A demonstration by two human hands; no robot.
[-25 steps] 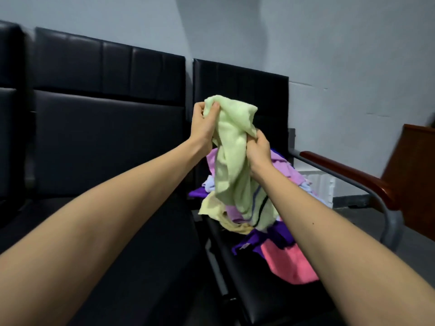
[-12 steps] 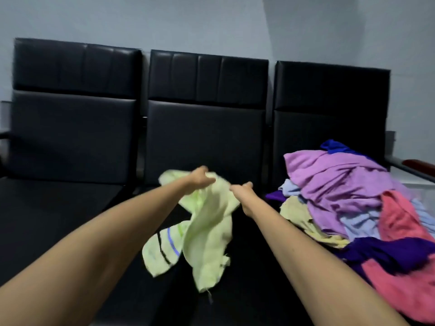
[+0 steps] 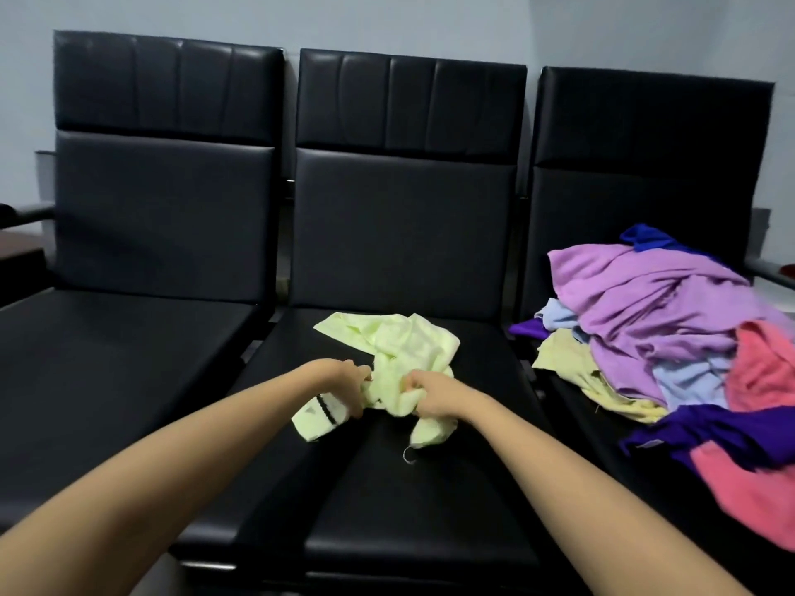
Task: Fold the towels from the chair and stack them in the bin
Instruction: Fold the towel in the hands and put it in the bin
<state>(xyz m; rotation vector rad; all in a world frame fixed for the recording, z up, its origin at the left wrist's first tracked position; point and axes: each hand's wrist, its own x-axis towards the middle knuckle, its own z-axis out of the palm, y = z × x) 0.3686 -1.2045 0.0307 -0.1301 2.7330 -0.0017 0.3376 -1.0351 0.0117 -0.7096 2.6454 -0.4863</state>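
The left chair (image 3: 129,337) takes no part in this moment. One second ago the pale green towel (image 3: 408,350) was held high in the air in front of the pile. Half a second ago it was hanging from both hands above the seats. Now it lies crumpled on the seat of the middle chair (image 3: 430,488), with its far part spread toward the backrest.

The left hand (image 3: 344,387) has its fingers curled into the cloth, near the end with the dark stripes. The right hand (image 3: 430,395), just beside it, grips a bunch of the same towel. Both hands hold the towel, but the seat now bears its weight. For the task this probably means that the picking up is finished and the seat will serve as the place for folding. The towel must first be opened flat, and no fold is made yet.

On the right chair (image 3: 645,165) the pile of towels (image 3: 645,303) lies in purple, blue, yellow and pink, so most of the work seems to remain.

The fingertips of both hands are buried in the cloth, so the exact grip cannot be told. The corners of the towel are hard to find among the wrinkles. The pile is cut off at the right edge and its towels cannot be counted. The bin is not in view.
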